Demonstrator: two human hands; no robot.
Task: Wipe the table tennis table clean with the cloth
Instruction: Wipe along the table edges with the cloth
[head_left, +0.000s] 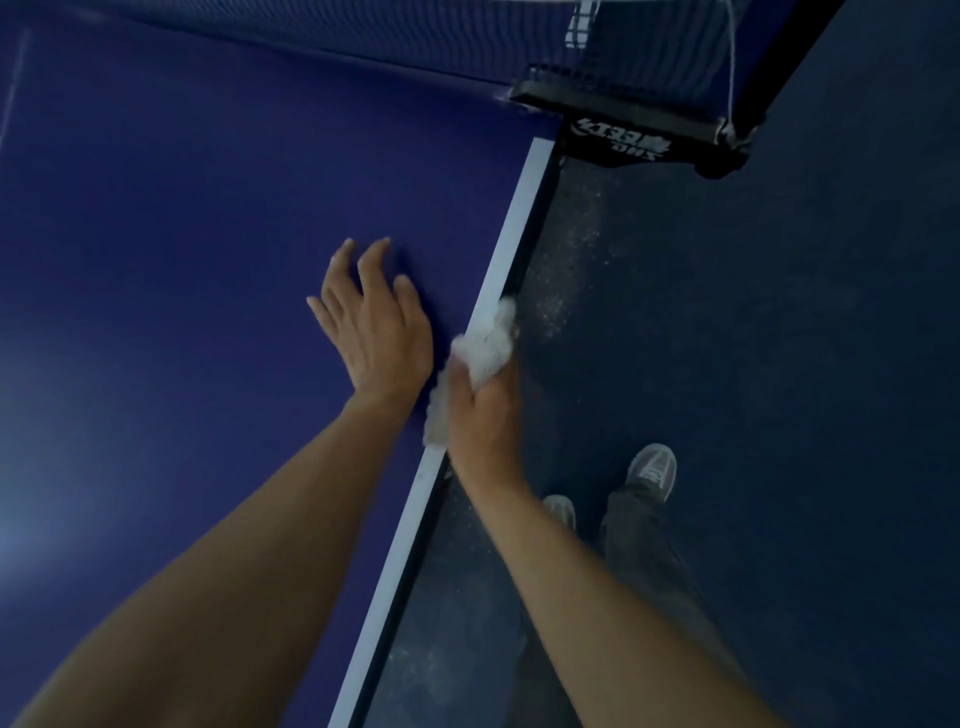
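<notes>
The person stands at the long side of the table tennis table (208, 234), whose blue top fills the left half of the frame. The cloth (488, 343), a white bunched wad, sits just right of centre, pressed onto the white edge line (519, 223) and lapping over the rim. The right hand (483, 410) grips it, fingers curled round the wad and down over the table's side, so only part of the cloth shows above and beside the knuckles. The left hand (374, 327) lies just beside it on the blue, palm down, fingers straight and spread wide, holding nothing; it looks like a brace.

From here I'd say the step in hand is wiping the side edge, with the stroke aimed up the line toward the net clamp (639, 130) in the upper right. The next move likely calls for steady downward pressure while sliding along the rim, stopping short of the clamp and the net (649, 47) above it. Pale specks dust the floor (571, 249) beside the edge. The wide blue area at left probably wants broad passes too; whether it is already clean I cannot tell in this dim light.
</notes>
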